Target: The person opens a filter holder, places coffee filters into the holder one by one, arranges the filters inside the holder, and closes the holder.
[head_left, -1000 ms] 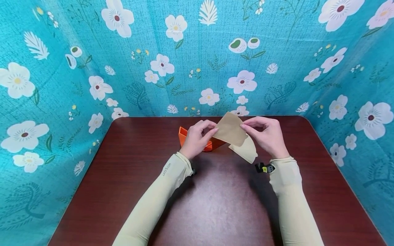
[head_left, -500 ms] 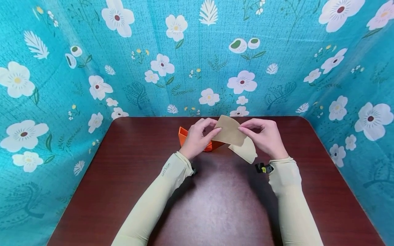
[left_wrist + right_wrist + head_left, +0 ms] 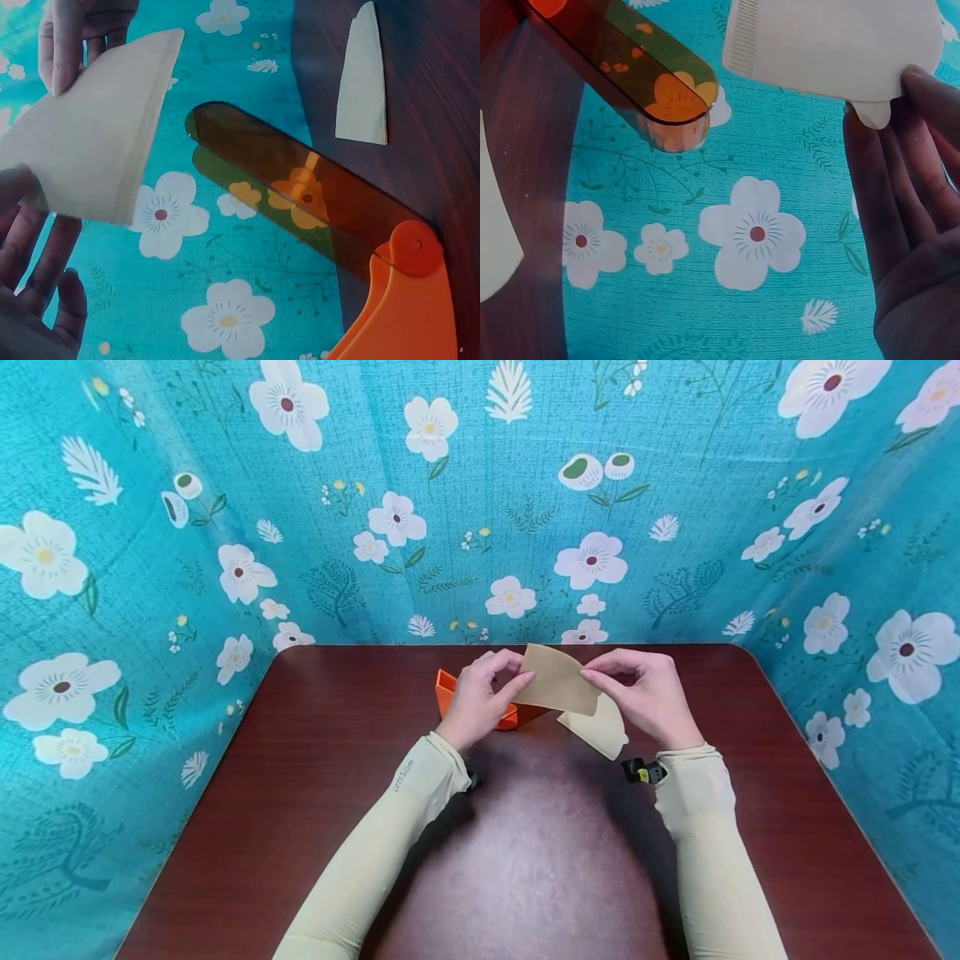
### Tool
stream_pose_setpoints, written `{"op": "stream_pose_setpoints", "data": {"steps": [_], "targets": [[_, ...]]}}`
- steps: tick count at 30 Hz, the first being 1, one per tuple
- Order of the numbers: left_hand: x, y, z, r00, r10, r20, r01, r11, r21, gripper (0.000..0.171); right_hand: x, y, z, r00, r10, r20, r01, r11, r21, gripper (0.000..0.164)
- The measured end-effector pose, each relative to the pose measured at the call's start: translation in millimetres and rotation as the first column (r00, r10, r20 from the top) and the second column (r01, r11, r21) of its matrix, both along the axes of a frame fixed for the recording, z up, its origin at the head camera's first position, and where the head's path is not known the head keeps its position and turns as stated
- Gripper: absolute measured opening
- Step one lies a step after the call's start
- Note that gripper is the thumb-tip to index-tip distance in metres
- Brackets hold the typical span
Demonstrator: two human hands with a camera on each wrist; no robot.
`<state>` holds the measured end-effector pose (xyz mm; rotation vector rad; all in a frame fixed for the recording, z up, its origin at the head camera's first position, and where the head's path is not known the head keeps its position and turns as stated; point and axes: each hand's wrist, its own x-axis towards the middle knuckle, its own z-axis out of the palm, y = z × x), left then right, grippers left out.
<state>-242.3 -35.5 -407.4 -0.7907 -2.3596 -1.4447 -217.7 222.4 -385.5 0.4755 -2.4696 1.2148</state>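
Note:
Between my hands, above the table, I hold a tan paper coffee filter [image 3: 558, 681], cone-shaped with a crimped seam. My left hand [image 3: 478, 697] pinches one end between thumb and fingers. At the other end, my right hand [image 3: 651, 697] pinches the curved edge beside a small tab, which shows in the right wrist view. Partly hidden behind my left hand stands an orange case [image 3: 446, 687]; its see-through brown cover [image 3: 262, 169] appears swung out in the left wrist view. More filter paper [image 3: 600, 732] in a paler tone lies on the table below my right hand.
The dark red-brown wooden table [image 3: 517, 860] reaches back to a blue floral curtain [image 3: 465, 527], which also hangs on both sides. A small black device [image 3: 643, 771] sits at my right wrist.
The filter has turned between my fingers, its top corner moving left and slightly down, so it now stretches flatter from hand to hand. Both hands have hardly shifted; the case stays put.

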Motion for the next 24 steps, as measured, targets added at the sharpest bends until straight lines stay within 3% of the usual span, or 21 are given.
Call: {"op": "stream_pose_setpoints", "data": {"steps": [11, 18, 24], "targets": [[-3.6, -10.6, 4.4, 1.000, -0.012, 0.009, 0.011, 1.000, 0.017, 0.013, -3.6, -4.2, 2.8, 0.998, 0.029, -0.057, -0.027, 0.999, 0.041, 0.013], [-4.4, -13.3, 3.4, 1.000, 0.004, 0.002, -0.004, 0.999, 0.033, 0.013, -4.4, -6.1, 1.5, 1.000, 0.017, 0.001, -0.017, 1.000, 0.021, 0.013], [-4.5, -17.1, 2.2, 1.000, 0.016, 0.008, -0.016, 1.000, 0.027, 0.016, -6.4, -9.3, 1.1, 1.000, 0.018, -0.012, -0.017, 0.999, 0.036, 0.013]]}}
